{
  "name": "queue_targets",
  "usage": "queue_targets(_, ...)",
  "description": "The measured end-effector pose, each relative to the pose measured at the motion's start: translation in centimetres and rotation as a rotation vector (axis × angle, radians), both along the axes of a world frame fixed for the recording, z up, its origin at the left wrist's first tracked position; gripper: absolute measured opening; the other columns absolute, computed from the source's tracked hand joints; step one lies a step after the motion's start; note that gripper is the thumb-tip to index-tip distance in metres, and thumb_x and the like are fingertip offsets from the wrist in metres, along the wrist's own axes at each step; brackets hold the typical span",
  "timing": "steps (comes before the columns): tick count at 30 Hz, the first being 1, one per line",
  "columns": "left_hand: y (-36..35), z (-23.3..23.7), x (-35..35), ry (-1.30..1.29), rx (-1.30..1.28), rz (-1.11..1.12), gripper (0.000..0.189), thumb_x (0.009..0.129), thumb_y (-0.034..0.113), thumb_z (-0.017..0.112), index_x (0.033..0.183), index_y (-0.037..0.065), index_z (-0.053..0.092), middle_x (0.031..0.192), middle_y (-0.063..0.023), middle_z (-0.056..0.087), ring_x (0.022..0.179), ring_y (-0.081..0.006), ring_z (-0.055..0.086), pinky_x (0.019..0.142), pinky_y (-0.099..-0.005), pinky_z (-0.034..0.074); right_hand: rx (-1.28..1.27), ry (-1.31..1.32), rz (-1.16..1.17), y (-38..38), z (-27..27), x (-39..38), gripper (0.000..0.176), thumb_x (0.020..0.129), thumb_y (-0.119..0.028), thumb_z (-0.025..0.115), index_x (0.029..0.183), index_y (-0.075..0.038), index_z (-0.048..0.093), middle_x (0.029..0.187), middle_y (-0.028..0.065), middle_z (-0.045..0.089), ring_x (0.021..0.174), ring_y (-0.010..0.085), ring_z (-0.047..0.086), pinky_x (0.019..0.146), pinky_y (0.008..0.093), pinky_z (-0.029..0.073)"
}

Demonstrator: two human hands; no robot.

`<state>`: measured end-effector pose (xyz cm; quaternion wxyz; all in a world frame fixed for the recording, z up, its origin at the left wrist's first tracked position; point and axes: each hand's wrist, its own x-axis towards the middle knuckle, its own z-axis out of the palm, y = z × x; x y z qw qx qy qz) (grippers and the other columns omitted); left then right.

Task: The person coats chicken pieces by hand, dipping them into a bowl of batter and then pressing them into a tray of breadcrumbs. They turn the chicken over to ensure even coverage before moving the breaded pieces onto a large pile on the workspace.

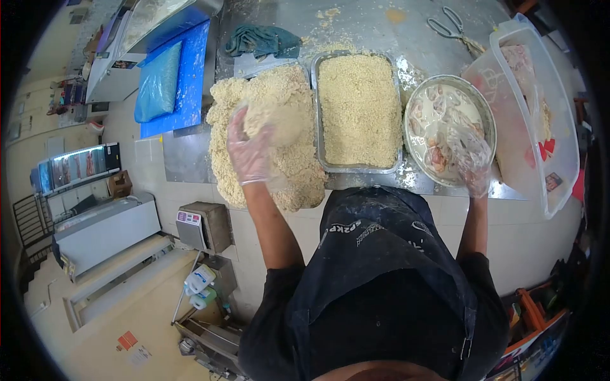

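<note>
My left hand (249,149), in a clear plastic glove, is above a heap of crumb-coated pieces (289,174) on the left. Its fingers curve round a crumb-covered piece (274,122), smeared by motion. My right hand (471,155), in a batter-smeared clear glove, reaches into a round metal bowl (493,122). White batter (448,101) and raw meat pieces (437,155) fill this bowl. The fingertips there are hidden by batter and the wrinkled glove. Between my hands stands a metal tray (315,127) full of pale crumbs (357,108).
On the steel table (368,28) lie a dark green cloth (264,41) and a pair of scissors (448,24). A clear plastic tub (508,152) stands right of the bowl. Far left, a blue bag (159,82) rests on a blue sheet (198,73). A scale (190,227) stands lower left.
</note>
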<state>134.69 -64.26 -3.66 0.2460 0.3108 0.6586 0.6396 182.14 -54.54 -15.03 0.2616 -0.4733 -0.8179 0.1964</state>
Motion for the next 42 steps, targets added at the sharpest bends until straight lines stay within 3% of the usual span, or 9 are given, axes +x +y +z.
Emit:
queue_targets(5, -3.6, 0.9, -1.4, -0.242, 0.042, 0.008, 0.059, 0.07, -0.018, 0.068, 0.125, -0.001, 0.054, 0.131, -0.012, 0.052, 0.121, -0.0206, 0.05, 0.093, -0.0312, 0.051, -0.094, -0.037, -0.082, 4.0, -1.5, 0.4, 0.028, 0.082, -0.02, 0.064, 0.107, -0.01, 0.067, 0.11, 0.0122, 0.064, 0.102, 0.0295, 0.061, 0.09, 0.0426, 0.047)
queue_targets(8, -7.0, 3.2, -2.8, 0.267, -0.112, 0.046, 0.06, 0.072, -0.016, 0.067, 0.128, 0.0, 0.052, 0.131, -0.0113, 0.052, 0.12, -0.0191, 0.05, 0.093, -0.0316, 0.05, -0.157, -0.084, -0.116, 6.3, -3.2, 0.8, 0.027, 0.082, -0.02, 0.064, 0.107, -0.01, 0.067, 0.11, 0.0122, 0.064, 0.102, 0.0293, 0.061, 0.089, 0.0424, 0.047)
queue_targets(9, -7.7, 5.2, -2.1, -0.057, -0.032, 0.134, 0.063, 0.071, -0.01, 0.071, 0.13, 0.0, 0.051, 0.132, -0.012, 0.051, 0.121, -0.0206, 0.049, 0.093, -0.0322, 0.049, -0.181, -0.105, -0.128, 7.2, -3.7, 0.9, 0.027, 0.082, -0.02, 0.064, 0.107, -0.009, 0.067, 0.11, 0.0122, 0.064, 0.102, 0.0292, 0.061, 0.089, 0.0423, 0.047)
queue_targets(15, -12.5, 8.4, -9.6, 0.203, -0.102, 0.241, 0.062, 0.077, -0.01, 0.067, 0.135, 0.002, 0.048, 0.129, -0.0124, 0.05, 0.102, -0.0181, 0.059, 0.085, -0.0257, 0.052, -0.292, -0.223, -0.164, 11.7, -6.9, 1.5, 0.027, 0.082, -0.02, 0.064, 0.107, -0.009, 0.067, 0.109, 0.0123, 0.064, 0.101, 0.0289, 0.061, 0.089, 0.0419, 0.047)
queue_targets(21, -8.9, 5.0, -14.9, 0.087, 0.02, 0.183, 0.063, 0.073, -0.007, 0.075, 0.13, -0.001, 0.051, 0.132, -0.0132, 0.05, 0.12, -0.0208, 0.051, 0.096, -0.0325, 0.049, -0.372, -0.236, -0.174, 14.5, -8.9, 1.8, 0.027, 0.082, -0.02, 0.064, 0.106, -0.009, 0.067, 0.108, 0.0124, 0.064, 0.1, 0.0286, 0.061, 0.088, 0.0416, 0.047)
queue_targets(29, -0.9, 3.3, -14.6, -0.247, 0.316, -0.091, 0.059, 0.078, -0.004, 0.071, 0.132, 0.002, 0.049, 0.125, -0.01, 0.057, 0.109, -0.022, 0.06, 0.095, -0.033, 0.05, -0.403, -0.189, -0.269, 14.9, -10.0, 4.8, 0.027, 0.082, -0.02, 0.064, 0.106, -0.009, 0.067, 0.107, 0.0125, 0.064, 0.099, 0.0281, 0.062, 0.087, 0.041, 0.048)
queue_targets(32, 1.2, -2.7, -18.1, 0.431, -0.21, 0.064, 0.062, 0.077, 0.01, 0.077, 0.132, 0.002, 0.05, 0.126, -0.0149, 0.058, 0.112, -0.0284, 0.059, 0.1, -0.0367, 0.046, -0.151, -0.794, -0.093, 15.7, -10.8, 3.6, 0.027, 0.084, -0.022, 0.062, 0.107, -0.008, 0.065, 0.103, 0.0128, 0.064, 0.094, 0.0261, 0.062, 0.082, 0.0388, 0.049)
queue_targets(34, 1.2, -2.6, -18.2, 0.678, -0.423, 0.056, 0.068, 0.075, 0.021, 0.08, 0.132, 0.0, 0.05, 0.128, -0.019, 0.057, 0.116, -0.0327, 0.057, 0.102, -0.0387, 0.044, -0.063, -0.765, -0.06, 15.4, -11.1, 3.2, 0.029, 0.085, -0.024, 0.06, 0.108, -0.007, 0.065, 0.1, 0.0128, 0.064, 0.09, 0.0261, 0.062, 0.078, 0.0376, 0.049)
queue_targets(42, 0.8, -2.1, -15.9, 1.154, -0.398, 0.284, 0.072, 0.084, 0.031, 0.07, 0.138, -0.007, 0.042, 0.141, -0.0268, 0.045, 0.133, -0.039, 0.041, 0.113, -0.0431, 0.03, -0.338, 0.321, -0.239, 8.8, -3.3, 0.5, 0.039, 0.088, -0.025, 0.062, 0.121, -0.004, 0.06, 0.112, 0.0093, 0.063, 0.099, 0.0205, 0.059, 0.089, 0.0347, 0.048)
